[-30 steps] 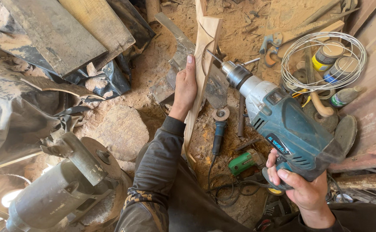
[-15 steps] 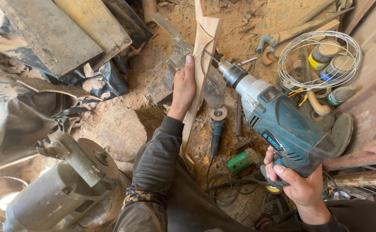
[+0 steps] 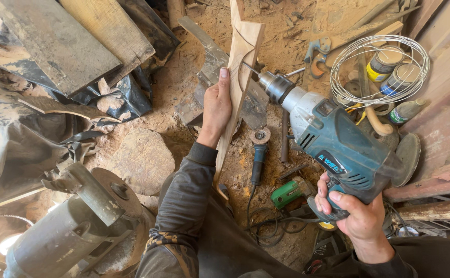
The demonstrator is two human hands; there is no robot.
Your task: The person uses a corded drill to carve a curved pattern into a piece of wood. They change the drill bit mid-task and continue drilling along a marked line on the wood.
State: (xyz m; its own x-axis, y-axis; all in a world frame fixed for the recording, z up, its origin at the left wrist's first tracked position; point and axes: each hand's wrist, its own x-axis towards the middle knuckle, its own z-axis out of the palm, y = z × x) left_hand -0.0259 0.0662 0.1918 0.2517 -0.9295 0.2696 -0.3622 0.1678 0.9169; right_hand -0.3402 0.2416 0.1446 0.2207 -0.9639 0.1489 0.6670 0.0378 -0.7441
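- Sawdust-covered ground (image 3: 194,92) lay below, strewn with planks, a bench grinder (image 3: 76,221) and a wire coil (image 3: 379,69).
- My left hand (image 3: 216,105) was wrapped around a narrow curved wooden piece (image 3: 238,87), standing on edge.
- My right hand (image 3: 351,213) was clamped on the grip of a teal electric drill (image 3: 338,141).
- Its bit touched the wood's right face, just beside my left thumb.
- An angle grinder (image 3: 258,154) lay beneath the drill.

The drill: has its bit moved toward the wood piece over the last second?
Yes. The blue drill has shifted left: its bit, earlier short of the coil of wire side, now meets the curved wood piece held by the left hand.
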